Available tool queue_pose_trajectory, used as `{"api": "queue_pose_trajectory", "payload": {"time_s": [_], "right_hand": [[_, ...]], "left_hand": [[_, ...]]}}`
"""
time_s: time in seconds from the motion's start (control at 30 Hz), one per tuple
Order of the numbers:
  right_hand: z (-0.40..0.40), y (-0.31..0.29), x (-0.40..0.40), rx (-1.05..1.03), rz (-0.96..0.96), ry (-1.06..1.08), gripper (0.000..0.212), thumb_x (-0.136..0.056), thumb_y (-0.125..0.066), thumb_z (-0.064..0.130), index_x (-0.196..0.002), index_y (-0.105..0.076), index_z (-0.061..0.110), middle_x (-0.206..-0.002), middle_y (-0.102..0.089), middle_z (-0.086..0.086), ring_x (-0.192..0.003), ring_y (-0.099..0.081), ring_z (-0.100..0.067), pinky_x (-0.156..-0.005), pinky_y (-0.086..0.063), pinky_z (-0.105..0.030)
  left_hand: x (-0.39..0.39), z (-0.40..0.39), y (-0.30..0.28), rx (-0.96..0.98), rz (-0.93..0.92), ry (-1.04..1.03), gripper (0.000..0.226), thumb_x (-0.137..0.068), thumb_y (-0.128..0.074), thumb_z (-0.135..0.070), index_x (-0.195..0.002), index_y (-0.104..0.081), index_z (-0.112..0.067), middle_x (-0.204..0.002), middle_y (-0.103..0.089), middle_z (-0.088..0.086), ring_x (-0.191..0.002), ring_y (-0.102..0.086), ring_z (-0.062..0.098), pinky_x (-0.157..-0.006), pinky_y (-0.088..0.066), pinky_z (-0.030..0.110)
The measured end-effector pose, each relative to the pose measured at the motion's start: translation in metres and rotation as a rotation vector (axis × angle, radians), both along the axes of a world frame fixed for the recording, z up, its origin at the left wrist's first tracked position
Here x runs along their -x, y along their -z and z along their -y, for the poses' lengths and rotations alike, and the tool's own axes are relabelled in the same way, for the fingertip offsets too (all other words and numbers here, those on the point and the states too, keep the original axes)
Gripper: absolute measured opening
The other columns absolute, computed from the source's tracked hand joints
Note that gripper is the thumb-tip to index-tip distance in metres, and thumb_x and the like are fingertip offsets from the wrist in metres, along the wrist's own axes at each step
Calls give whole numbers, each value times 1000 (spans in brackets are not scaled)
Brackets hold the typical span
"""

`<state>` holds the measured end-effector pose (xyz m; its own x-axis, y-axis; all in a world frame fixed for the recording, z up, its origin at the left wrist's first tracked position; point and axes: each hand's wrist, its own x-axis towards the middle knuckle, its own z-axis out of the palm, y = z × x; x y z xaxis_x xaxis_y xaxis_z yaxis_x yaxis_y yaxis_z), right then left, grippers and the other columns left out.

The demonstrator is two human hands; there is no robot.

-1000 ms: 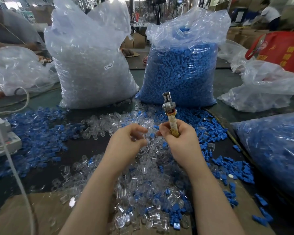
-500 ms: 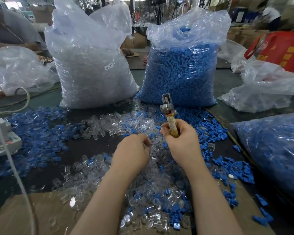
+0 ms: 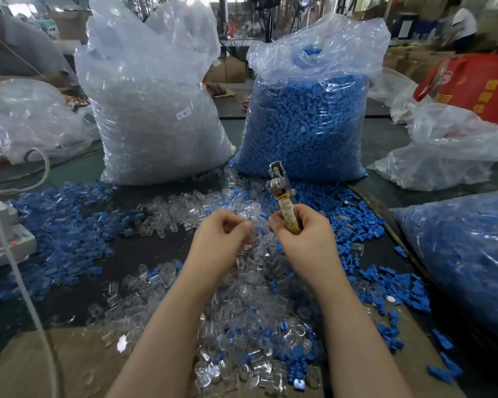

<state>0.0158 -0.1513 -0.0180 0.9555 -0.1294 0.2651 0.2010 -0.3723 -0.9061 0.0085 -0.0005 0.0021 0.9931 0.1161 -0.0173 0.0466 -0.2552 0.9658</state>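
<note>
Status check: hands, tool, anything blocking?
Right hand grips taped tool, metal head up. Left hand curled over clear caps; can't tell if it pinches one. Blue pieces scattered alongside, none on the tool.

Working amid clear pieces [image 3: 242, 311] and blue pieces [image 3: 69, 234].
Gripping a wrapped-handle tool [image 3: 282, 200] upright in the right hand [image 3: 308, 242], with left hand [image 3: 219, 242] curled close at its 9 o'clock; clear-filled bag [image 3: 156, 124] and blue-filled bag [image 3: 302, 127] at 12 o'clock.

Clear-parts bag [image 3: 156, 116], blue-parts bag [image 3: 302, 124] block far side; bare table patch [image 3: 144, 248] open beside left hand [image 3: 222, 239]
</note>
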Motion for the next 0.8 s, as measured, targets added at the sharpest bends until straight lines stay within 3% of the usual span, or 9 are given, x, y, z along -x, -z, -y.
{"api": "queue_pose_trajectory", "payload": {"time_s": [0.07, 0.17, 0.3, 0.57, 0.73, 0.8], "right_hand": [[0, 0, 0, -8, -3, 1, 20, -90, -67, 31, -81, -62, 14, -52, -49, 13, -49, -41, -3, -50, -37, -24], [0, -1, 1, -24, 8, -13, 21, -91, -67, 29, -78, -60, 14, -53, -49, 14, -49, -40, -3, -48, -36, -18], [0, -3, 1, -32, 13, -18, 22, -91, -68, 29, -78, -60, 13, -52, -49, 14, -49, -40, -3, -47, -36, -19], [1, -5, 3, -58, 25, -10, 24, -91, -68, 29, -80, -61, 9, -53, -46, 10, -50, -38, -4, -49, -36, -21], [2, -7, 5, -38, 25, 6, 28, -90, -67, 32, -81, -61, 6, -59, -48, 2, -54, -40, -9, -55, -40, -37], [2, -7, 5, -43, 24, 6, 29, -91, -67, 31, -82, -60, 5, -60, -47, 0, -54, -39, -10, -55, -40, -38]], "left_hand": [[1, 0, -2, 199, -23, 49, 4, -94, -64, -13, -98, -63, -13, -79, -73, -1, -72, -70, 7, -69, -53, 25], [3, -2, -6, 377, -43, 116, 18, -92, -64, -6, -108, -67, -13, -84, -74, 2, -79, -71, 12, -76, -58, 25], [4, -4, -10, 511, -57, 124, 22, -83, -70, -6, -105, -70, -9, -83, -75, 7, -76, -72, 14, -67, -58, 22], [4, -4, -8, 483, -58, 100, 44, -62, -79, -23, -105, -72, -16, -76, -74, 2, -74, -72, 14, -65, -56, 23], [3, -3, -7, 433, -36, 59, 23, -62, -80, -26, -81, -72, -15, -73, -73, 2, -68, -69, 10, -60, -54, 20], [3, -2, -6, 430, -42, 29, 18, -66, -80, -23, -80, -72, -15, -71, -72, 0, -66, -66, 9, -59, -51, 19]]}}
